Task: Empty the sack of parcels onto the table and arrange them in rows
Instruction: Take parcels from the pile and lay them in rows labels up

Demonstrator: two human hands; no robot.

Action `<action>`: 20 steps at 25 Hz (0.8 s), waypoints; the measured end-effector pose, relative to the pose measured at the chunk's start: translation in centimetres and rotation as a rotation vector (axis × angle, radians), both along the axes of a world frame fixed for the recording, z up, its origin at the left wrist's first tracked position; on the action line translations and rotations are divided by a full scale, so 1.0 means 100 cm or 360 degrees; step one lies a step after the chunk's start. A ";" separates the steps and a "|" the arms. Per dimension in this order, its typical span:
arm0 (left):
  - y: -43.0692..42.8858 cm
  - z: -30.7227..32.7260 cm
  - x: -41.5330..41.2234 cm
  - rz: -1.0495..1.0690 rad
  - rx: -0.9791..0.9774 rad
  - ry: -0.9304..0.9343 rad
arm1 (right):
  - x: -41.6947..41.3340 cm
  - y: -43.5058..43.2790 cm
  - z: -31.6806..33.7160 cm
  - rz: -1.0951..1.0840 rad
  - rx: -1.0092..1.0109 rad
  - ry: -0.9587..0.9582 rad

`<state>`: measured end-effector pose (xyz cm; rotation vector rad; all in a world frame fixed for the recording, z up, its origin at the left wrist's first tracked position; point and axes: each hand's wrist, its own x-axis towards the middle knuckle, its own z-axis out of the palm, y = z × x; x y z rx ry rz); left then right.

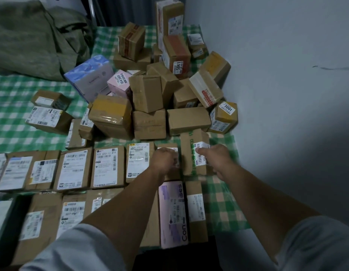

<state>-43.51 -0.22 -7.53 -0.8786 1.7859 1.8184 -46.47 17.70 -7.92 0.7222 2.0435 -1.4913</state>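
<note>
Gripping one green-taped box at the far row's right end, right hand with fingers clamped round it; left hand on one small box just beside, fingers curled, cannot tell if clamped; two rows of parcels nearest; one jumbled pile behind, too tangled to count; one sack crumpled far left; counter under green check cloth; grey wall on the right.

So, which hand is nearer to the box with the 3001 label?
Right. The right hand sits in front of the 3001 box, slightly left of it; the left hand is further left, beyond the green-taped parcel.
</note>
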 end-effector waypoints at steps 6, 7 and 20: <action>-0.006 -0.003 0.003 0.0137 0.0021 -0.0039 | -0.002 0.001 0.001 -0.0204 -0.0324 -0.0111; -0.002 0.000 0.002 0.0098 0.0083 -0.0058 | -0.002 0.000 0.003 -0.0225 -0.0410 -0.0142; -0.001 0.022 -0.014 0.0309 0.0255 -0.0096 | 0.009 0.008 0.013 0.1004 0.0684 0.0720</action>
